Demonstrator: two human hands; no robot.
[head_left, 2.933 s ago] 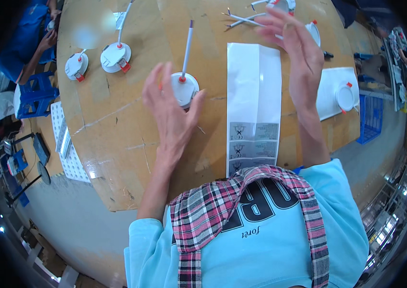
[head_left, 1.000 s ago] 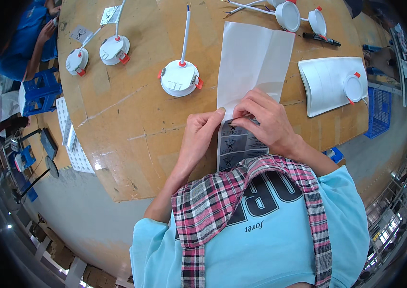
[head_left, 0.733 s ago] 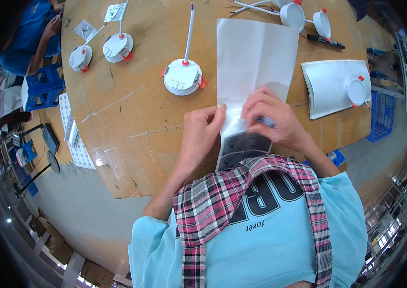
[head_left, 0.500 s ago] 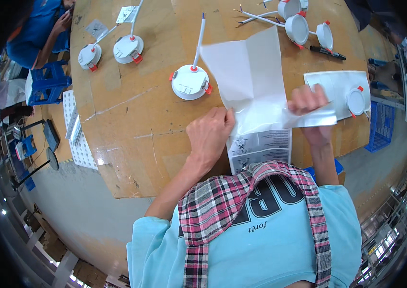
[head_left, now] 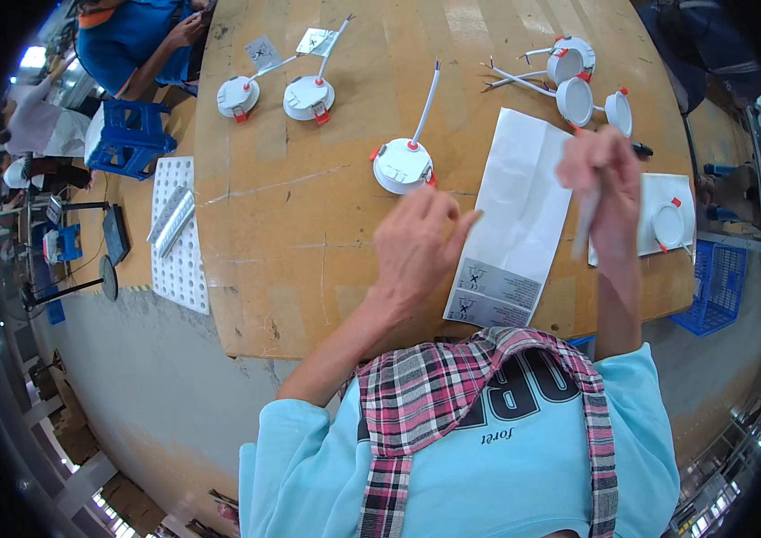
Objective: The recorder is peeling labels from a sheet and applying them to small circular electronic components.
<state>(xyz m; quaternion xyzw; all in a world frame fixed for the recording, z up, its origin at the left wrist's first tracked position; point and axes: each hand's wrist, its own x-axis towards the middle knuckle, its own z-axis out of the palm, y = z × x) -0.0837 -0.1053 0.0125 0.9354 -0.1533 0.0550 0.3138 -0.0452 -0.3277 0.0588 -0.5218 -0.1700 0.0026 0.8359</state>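
Note:
A long white sheet of labels (head_left: 524,202) lies on the table in front of me, with grey printed labels at its near end. My left hand (head_left: 416,240) is at the sheet's left edge, thumb apart from the bent fingers and nothing visible in it. Just beyond it stands a round white downlight (head_left: 403,164) with red clips and a white cable. Over the sheet's right side, my right hand (head_left: 603,175) is raised and closed on a narrow white strip (head_left: 587,220), blurred by motion.
Two downlights (head_left: 309,97) with small labels on their cables sit at the far left. Several more (head_left: 574,100) cluster at the far right. Another downlight (head_left: 667,224) rests on a white sheet (head_left: 654,190). A blue crate (head_left: 712,287) stands beyond the right edge; a person (head_left: 134,49) sits far left.
The label sheet, lifted and bent before, now lies flat. My right hand has moved up and away from it with the strip. My left hand has let go of the sheet's edge.

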